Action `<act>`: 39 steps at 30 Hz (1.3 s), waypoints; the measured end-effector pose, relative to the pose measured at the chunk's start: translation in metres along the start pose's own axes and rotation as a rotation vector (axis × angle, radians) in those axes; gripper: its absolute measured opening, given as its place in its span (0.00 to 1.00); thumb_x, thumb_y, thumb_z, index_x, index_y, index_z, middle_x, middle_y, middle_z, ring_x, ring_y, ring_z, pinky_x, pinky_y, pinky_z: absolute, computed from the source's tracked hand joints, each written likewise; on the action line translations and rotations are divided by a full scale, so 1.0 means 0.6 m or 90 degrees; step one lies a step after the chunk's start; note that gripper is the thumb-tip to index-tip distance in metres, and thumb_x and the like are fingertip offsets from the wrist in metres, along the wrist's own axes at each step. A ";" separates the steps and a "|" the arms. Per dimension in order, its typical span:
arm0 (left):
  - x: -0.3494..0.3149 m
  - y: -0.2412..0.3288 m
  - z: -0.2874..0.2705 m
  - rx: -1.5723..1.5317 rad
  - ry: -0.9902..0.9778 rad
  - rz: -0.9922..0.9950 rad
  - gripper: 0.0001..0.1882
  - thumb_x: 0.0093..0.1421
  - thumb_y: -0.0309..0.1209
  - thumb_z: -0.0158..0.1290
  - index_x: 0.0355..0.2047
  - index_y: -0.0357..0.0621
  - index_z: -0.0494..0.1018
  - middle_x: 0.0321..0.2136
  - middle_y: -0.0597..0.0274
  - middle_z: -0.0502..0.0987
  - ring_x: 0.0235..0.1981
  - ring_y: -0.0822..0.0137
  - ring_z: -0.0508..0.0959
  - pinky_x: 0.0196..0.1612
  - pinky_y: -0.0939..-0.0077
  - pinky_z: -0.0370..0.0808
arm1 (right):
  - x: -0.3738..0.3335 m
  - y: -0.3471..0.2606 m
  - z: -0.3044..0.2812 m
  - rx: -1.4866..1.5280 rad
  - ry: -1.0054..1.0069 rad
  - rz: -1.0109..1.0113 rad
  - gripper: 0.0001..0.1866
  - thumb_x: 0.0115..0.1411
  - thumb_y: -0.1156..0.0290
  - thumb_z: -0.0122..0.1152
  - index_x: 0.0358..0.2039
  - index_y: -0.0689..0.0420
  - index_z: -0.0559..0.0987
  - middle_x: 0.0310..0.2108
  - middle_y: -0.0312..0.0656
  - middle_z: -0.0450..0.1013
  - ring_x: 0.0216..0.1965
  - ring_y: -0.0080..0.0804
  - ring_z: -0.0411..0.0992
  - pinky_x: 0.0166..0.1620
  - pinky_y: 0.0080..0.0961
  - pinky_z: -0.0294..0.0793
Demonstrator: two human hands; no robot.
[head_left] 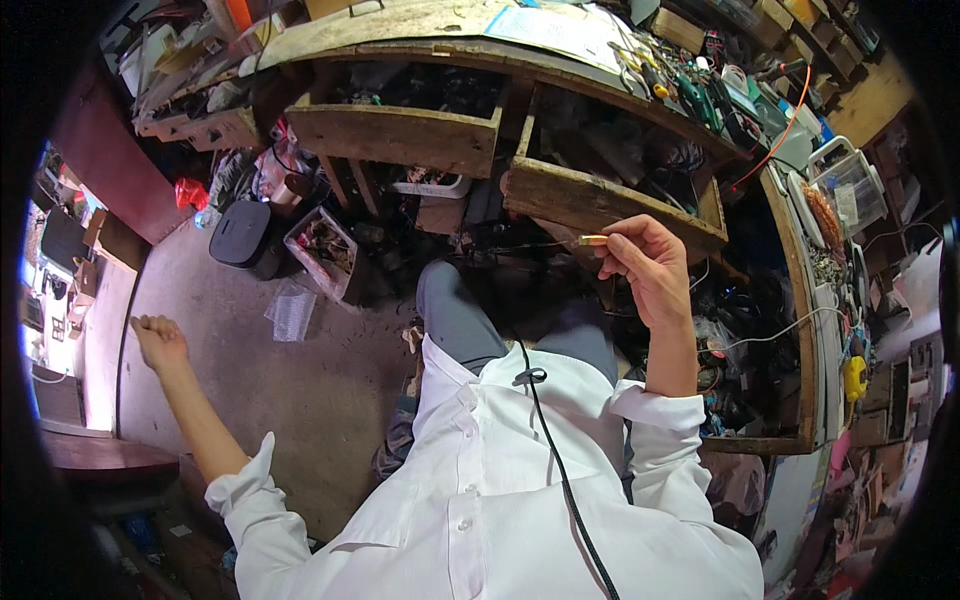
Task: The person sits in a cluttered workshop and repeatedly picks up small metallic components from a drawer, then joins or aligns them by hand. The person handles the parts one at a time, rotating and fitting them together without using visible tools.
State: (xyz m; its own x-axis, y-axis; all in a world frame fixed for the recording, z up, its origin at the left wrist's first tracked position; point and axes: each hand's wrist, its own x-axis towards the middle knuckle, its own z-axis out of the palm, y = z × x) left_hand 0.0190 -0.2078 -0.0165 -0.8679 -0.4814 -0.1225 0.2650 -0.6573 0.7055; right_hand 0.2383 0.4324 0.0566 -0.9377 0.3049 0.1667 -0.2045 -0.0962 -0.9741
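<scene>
My right hand [650,262] is raised in front of the open right drawer [605,202]. Thumb and fingers pinch a small, short bar [593,240], yellowish with a reddish edge; its exact kind is too small to make out. Out to the left, my left hand [160,342] hangs over the concrete floor [225,400], away from the bench. Its fingers are curled closed, and the inside of the grip is hidden. The left drawer [400,137] of the wooden bench also stands pulled out, with dark clutter inside.
Pliers, screwdrivers and a paper sheet [550,35] lie on the bench top. A black bin [240,235] and a box of scraps [325,255] stand on the floor, beside bubble wrap [291,310]. At the right, a wood-framed tray [808,400] holds tangled cables and parts.
</scene>
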 end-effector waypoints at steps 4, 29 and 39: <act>-0.048 -0.123 0.029 0.129 0.022 -0.068 0.19 0.70 0.44 0.46 0.23 0.54 0.61 0.13 0.75 0.55 0.12 0.79 0.53 0.14 0.82 0.51 | 0.005 0.009 0.043 -0.006 -0.053 0.025 0.06 0.63 0.77 0.60 0.39 0.64 0.78 0.32 0.43 0.79 0.28 0.22 0.77 0.32 0.17 0.79; -0.023 -0.046 0.002 -0.216 -0.164 -0.199 0.17 0.71 0.36 0.43 0.23 0.50 0.62 0.14 0.73 0.50 0.13 0.78 0.49 0.15 0.79 0.49 | 0.000 0.004 0.045 -0.022 -0.042 0.011 0.07 0.63 0.76 0.62 0.39 0.64 0.78 0.32 0.44 0.79 0.28 0.22 0.77 0.32 0.19 0.79; -0.230 -0.179 0.168 0.177 -0.200 -0.130 0.11 0.69 0.37 0.49 0.35 0.44 0.75 0.28 0.60 0.80 0.12 0.83 0.58 0.12 0.85 0.51 | 0.011 0.025 0.113 0.016 -0.158 0.048 0.06 0.64 0.76 0.61 0.39 0.65 0.78 0.32 0.42 0.79 0.28 0.20 0.76 0.33 0.16 0.78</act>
State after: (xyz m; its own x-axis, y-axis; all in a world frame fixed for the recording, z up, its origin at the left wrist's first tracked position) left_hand 0.0680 -0.0126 -0.0050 -0.9871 -0.1316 -0.0911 -0.0097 -0.5189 0.8548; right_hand 0.2101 0.3687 0.0535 -0.9900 0.0549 0.1297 -0.1360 -0.1345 -0.9815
